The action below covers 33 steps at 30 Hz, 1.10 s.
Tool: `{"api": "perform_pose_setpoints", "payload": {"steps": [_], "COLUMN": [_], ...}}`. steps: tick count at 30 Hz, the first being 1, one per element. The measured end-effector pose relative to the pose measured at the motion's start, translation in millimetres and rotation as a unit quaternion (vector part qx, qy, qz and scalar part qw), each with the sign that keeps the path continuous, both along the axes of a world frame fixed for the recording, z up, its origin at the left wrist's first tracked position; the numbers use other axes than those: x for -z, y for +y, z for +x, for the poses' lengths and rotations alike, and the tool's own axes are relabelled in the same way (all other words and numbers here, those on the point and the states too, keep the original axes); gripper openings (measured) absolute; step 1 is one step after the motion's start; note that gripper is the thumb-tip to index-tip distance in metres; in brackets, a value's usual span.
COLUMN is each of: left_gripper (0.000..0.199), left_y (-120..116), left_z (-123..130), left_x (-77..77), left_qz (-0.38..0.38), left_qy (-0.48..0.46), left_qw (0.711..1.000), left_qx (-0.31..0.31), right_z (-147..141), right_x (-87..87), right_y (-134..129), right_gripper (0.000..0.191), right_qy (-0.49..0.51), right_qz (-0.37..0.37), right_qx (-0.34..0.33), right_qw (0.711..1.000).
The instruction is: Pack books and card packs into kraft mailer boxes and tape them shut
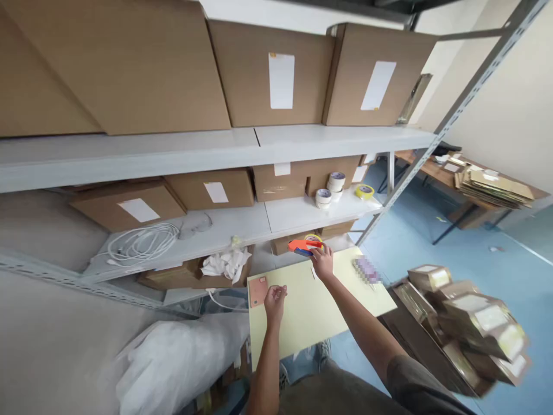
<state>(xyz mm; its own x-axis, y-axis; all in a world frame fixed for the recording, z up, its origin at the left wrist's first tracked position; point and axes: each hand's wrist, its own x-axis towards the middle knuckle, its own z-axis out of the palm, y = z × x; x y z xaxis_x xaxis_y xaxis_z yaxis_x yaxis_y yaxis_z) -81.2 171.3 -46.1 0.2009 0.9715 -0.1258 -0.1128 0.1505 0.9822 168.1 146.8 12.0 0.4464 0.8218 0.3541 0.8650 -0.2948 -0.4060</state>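
My right hand point(323, 261) is closed around an orange-and-blue hand tool point(299, 246) with a loop-like end, held above the far edge of a pale yellow board point(302, 317). Its exact kind is hard to tell. Over the board's left part, my left hand point(275, 300) is closed, fingertips drawn together; whether anything is between them I cannot make out. Just left of it lies a flat pinkish-orange packet point(258, 291). A purple item point(366, 270), blurred out, rests at the board's right end. Behind the tool shows part of a yellow tape roll point(314, 237).
Shelves point(302, 216) in front hold cardboard boxes point(276, 75), white tape rolls point(323, 197), a yellow tape roll point(364, 191) and a coiled white cable point(147, 242). Stacked cartons point(475, 311) stand right. A white bag point(185, 357) bulges at lower left. A table point(536, 190) stands far right.
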Motion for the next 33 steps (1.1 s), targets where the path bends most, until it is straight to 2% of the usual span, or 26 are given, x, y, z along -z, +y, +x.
{"api": "perform_pose_setpoints", "payload": {"steps": [4, 8, 13, 17, 20, 23, 26, 29, 33], "left_gripper": [0.049, 0.043, 0.04, 0.046, 0.043, 0.041, 0.042, 0.044, 0.037], "left_y": [-12.6, -29.4, -49.5, -70.6, -89.0, -107.0, -122.3, -133.1, -142.0], "left_z": [-0.6, 4.1, 12.0, 21.0, 33.2, 48.8, 63.4, 73.6, 78.0], "left_x": [15.5, 20.2, 20.5, 26.8, 30.7, 29.9, 25.1, 18.2, 6.1], "left_qz": [-0.048, -0.054, -0.039, -0.045, -0.046, -0.044, -0.042, -0.033, 0.003], "left_qy": [0.003, 0.024, 0.051, 0.075, 0.097, 0.116, 0.126, 0.135, 0.157], "left_qw": [0.999, 0.998, 0.998, 0.996, 0.994, 0.992, 0.991, 0.99, 0.987], "left_qx": [0.006, 0.022, 0.021, 0.014, 0.008, 0.004, 0.006, 0.001, -0.019], "right_z": [-8.4, 4.3, 37.5, 70.3, 95.7, 117.0, 129.7, 132.8, 126.4], "right_x": [43.4, 82.2, 129.9, 164.3, 184.9, 198.4, 201.9, 196.0, 182.2], "right_y": [-61.2, -119.3, -176.9, -212.0, -234.2, -252.2, -262.2, -261.5, -248.6], "right_gripper": [0.022, 0.023, 0.023, 0.026, 0.029, 0.031, 0.037, 0.042, 0.039], "right_qy": [-0.034, -0.019, 0.034, 0.072, 0.085, 0.104, 0.125, 0.134, 0.14], "right_qz": [-0.034, -0.096, -0.151, -0.173, -0.178, -0.2, -0.238, -0.24, -0.17], "right_qx": [0.02, 0.04, 0.079, 0.105, 0.115, 0.127, 0.128, 0.128, 0.129], "right_qw": [0.999, 0.994, 0.985, 0.977, 0.974, 0.966, 0.954, 0.953, 0.967]}}
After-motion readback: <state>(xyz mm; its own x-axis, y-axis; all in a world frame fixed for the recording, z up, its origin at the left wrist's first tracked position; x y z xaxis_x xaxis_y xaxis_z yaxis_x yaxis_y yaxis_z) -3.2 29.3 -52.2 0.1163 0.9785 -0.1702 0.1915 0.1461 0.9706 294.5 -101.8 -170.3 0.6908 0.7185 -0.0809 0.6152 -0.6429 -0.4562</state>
